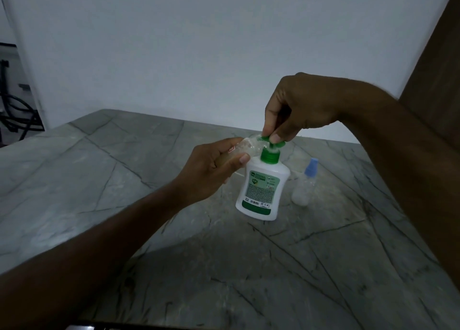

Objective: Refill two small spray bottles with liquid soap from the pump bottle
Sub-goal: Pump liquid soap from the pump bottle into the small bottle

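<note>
Soap is pumped: pump bottle (261,188) on bench (99,180), its head pressed by right hand (296,108); light, slippery spray bottle (245,146) is gripped mid-body by left hand (211,170) beside its spout.

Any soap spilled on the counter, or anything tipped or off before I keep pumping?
No spill shows on the counter. The pump bottle stands upright; the capped spray bottle stands upright beside it. The open bottle in the left hand lies tilted at the spout, as intended.
</note>
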